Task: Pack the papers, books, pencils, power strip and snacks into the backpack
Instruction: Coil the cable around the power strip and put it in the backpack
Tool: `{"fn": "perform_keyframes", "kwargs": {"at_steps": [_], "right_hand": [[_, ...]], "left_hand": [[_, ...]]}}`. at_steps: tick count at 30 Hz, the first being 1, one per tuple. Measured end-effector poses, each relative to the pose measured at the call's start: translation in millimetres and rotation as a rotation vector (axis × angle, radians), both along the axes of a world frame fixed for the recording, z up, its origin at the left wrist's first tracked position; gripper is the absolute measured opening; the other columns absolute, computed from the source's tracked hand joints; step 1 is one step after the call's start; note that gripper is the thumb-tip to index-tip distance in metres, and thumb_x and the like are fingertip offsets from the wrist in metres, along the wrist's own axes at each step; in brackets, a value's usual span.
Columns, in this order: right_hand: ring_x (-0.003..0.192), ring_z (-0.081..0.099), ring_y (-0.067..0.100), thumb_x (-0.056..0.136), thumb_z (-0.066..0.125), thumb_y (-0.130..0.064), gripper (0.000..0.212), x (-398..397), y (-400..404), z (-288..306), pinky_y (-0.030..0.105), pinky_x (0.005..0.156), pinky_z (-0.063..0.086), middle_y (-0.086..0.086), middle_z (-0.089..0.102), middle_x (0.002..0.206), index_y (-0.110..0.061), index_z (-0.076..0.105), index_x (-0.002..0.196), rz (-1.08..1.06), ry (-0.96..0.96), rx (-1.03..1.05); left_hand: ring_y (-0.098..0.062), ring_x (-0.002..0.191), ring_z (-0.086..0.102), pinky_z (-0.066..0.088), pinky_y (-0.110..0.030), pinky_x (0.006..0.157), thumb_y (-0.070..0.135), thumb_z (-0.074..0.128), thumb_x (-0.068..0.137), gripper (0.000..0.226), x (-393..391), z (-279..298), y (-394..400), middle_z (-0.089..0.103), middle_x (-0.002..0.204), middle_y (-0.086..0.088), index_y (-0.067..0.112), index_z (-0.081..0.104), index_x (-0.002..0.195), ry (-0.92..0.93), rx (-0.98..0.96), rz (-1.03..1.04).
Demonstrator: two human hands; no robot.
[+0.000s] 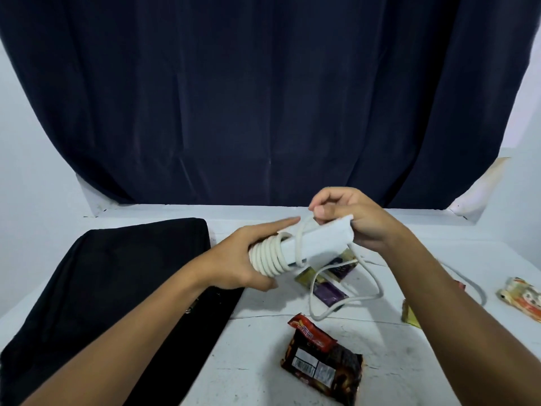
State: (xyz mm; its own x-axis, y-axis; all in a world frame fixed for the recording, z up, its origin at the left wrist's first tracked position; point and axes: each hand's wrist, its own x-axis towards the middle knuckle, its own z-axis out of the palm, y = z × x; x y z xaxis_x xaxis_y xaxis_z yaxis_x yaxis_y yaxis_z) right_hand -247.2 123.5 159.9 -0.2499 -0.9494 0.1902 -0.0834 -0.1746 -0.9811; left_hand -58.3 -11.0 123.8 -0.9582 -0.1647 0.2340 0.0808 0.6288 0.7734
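I see my left hand (248,259) gripping the coiled end of the white rectangular plastic power strip (316,240), thumb under the coils and index finger stretched straight along its far edge, while the white round cord (270,256) sits wound in tight loops just inside those fingers. My right hand (351,218) curls around the strip's other end, its fingers (322,210) pinching a strand of the same cord above the strip. The strip hangs above the white counter (254,361), clear of it, and slack cord loops down below my right fingers onto the surface. Under that slack lie two purple and gold foil snack packets (328,288). Nearer me rests a dark red and brown crinkled snack bag (319,364). The flat black fabric backpack (111,288) lies just left of my left fingers.
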Motion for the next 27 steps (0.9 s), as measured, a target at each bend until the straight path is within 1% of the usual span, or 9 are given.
{"fn": "perform_keyframes", "kwargs": {"at_steps": [2,4,6,9,12,17,20,23,27], "right_hand": [[0.05,0.05,0.007,0.083,0.06,0.0,0.004,-2,-7,-5,0.015,0.047,0.038,-0.001,0.055,0.058,-0.003,0.057,0.081,0.015,-0.138,-0.031],[0.056,0.04,0.01,0.088,0.053,0.002,0.012,-1,-16,-14,0.016,0.046,0.024,0.004,0.049,0.066,-0.006,0.058,0.081,0.004,-0.258,-0.045],[0.057,0.035,0.011,0.089,0.041,0.009,0.024,5,-24,-24,0.016,0.042,0.02,0.007,0.052,0.072,-0.004,0.061,0.086,0.011,-0.375,-0.068],[0.057,0.04,0.011,0.075,0.043,0.014,0.029,14,-27,-33,0.018,0.043,0.025,0.007,0.063,0.079,0.002,0.064,0.092,0.048,-0.305,-0.124],[0.065,0.048,0.009,0.068,0.053,-0.002,0.03,17,-24,-36,0.021,0.051,0.028,0.003,0.063,0.083,0.0,0.063,0.097,0.054,-0.207,-0.132],[0.074,0.056,0.006,0.067,0.074,-0.04,0.045,23,-21,-42,0.021,0.061,0.039,-0.004,0.067,0.087,-0.011,0.07,0.101,-0.081,0.015,-0.013],[0.072,0.055,0.004,0.071,0.075,-0.037,0.038,28,-21,-44,0.024,0.062,0.038,-0.006,0.066,0.082,-0.012,0.072,0.1,-0.146,0.066,0.029],[0.067,0.05,0.008,0.07,0.075,-0.037,0.03,33,-20,-46,0.023,0.057,0.036,-0.004,0.061,0.072,-0.012,0.073,0.087,-0.188,0.009,0.034],[0.059,0.043,0.008,0.07,0.076,-0.037,0.034,36,-20,-49,0.021,0.051,0.032,-0.003,0.053,0.066,-0.007,0.072,0.085,-0.203,0.004,0.053]], "left_hand": [[-0.034,0.106,0.058,0.051,-0.039,0.089,-0.014,0.076,0.067,0.107,1,3,3,0.058,0.123,-0.02,0.033,0.027,0.15,0.039,0.117,-0.045],[-0.023,0.108,0.059,0.05,-0.028,0.086,-0.013,0.076,0.069,0.106,-1,4,4,0.057,0.131,-0.007,0.034,0.024,0.149,0.104,0.218,-0.075],[-0.013,0.113,0.057,0.047,-0.026,0.089,-0.004,0.077,0.068,0.1,-5,5,5,0.055,0.135,0.004,0.027,0.029,0.149,0.155,0.324,-0.081],[-0.014,0.098,0.06,0.05,-0.029,0.081,0.005,0.076,0.064,0.08,-7,6,3,0.063,0.114,0.001,0.017,0.046,0.138,0.188,0.426,-0.047],[-0.02,0.091,0.06,0.052,-0.038,0.08,0.002,0.078,0.062,0.07,-7,5,-1,0.064,0.103,-0.006,0.019,0.056,0.127,0.184,0.456,0.012],[-0.009,0.085,0.062,0.051,-0.022,0.07,-0.01,0.071,0.067,0.067,-9,2,3,0.067,0.095,0.005,0.022,0.059,0.124,0.153,0.453,0.035],[-0.009,0.084,0.063,0.052,-0.023,0.069,-0.016,0.071,0.07,0.068,-8,0,3,0.068,0.094,0.005,0.023,0.06,0.124,0.142,0.449,0.053],[-0.013,0.082,0.062,0.053,-0.027,0.069,-0.007,0.072,0.067,0.061,-8,-3,0,0.067,0.093,-0.001,0.021,0.062,0.12,0.135,0.421,0.084],[-0.014,0.077,0.06,0.051,-0.026,0.065,-0.003,0.072,0.066,0.053,-7,-6,0,0.065,0.089,-0.005,0.017,0.064,0.115,0.127,0.379,0.113]]}}
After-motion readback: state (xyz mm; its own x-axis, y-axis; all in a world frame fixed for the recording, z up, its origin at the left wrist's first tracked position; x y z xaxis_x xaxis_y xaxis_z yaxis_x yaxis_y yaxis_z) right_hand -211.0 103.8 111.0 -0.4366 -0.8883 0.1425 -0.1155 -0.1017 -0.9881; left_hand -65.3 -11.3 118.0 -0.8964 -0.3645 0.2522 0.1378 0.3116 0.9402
